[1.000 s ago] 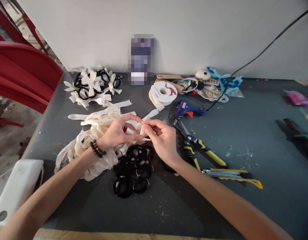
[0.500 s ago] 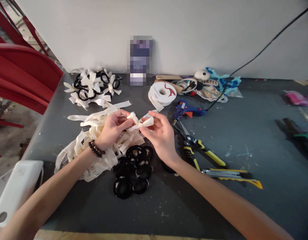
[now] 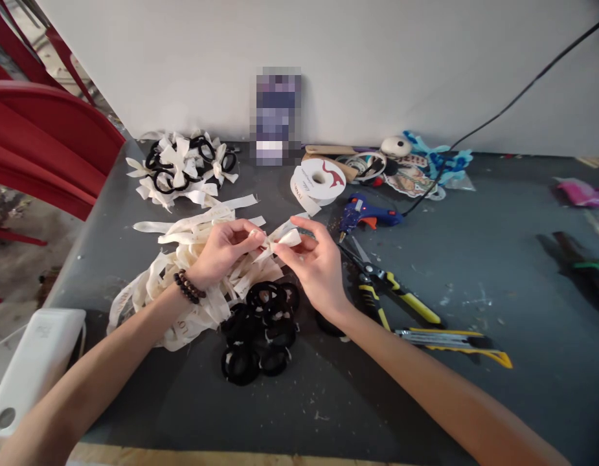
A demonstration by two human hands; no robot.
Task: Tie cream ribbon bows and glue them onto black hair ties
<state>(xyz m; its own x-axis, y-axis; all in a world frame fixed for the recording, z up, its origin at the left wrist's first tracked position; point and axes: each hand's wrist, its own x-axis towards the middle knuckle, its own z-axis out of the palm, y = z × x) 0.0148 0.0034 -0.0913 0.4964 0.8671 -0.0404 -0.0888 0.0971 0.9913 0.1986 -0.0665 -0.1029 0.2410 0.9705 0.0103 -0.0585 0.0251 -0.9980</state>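
Between my hands is a cream ribbon bow (image 3: 288,239), held above the table. My left hand (image 3: 230,249) pinches its left side between thumb and fingers. On the bow's right loop, my right hand (image 3: 318,262) is closed with thumb and fingers. Under my left hand lies a loose heap of cut cream ribbon strips (image 3: 170,278). Just below the bow sit several black hair ties (image 3: 260,330) in a pile. A white ribbon spool (image 3: 321,181) stands beyond my fingers, its loose end hanging toward them.
Finished bows on hair ties (image 3: 182,165) lie at the back left. To the right are a blue glue gun (image 3: 370,213) with its cord, scissors (image 3: 396,291) and a yellow box cutter (image 3: 454,341). A white power bank (image 3: 37,369) sits at the left edge, near a red chair (image 3: 46,142).
The left fingers have shifted onto the bow's left loop, which is now mostly covered by them. The bow has turned slightly, while the right hand keeps its grip.
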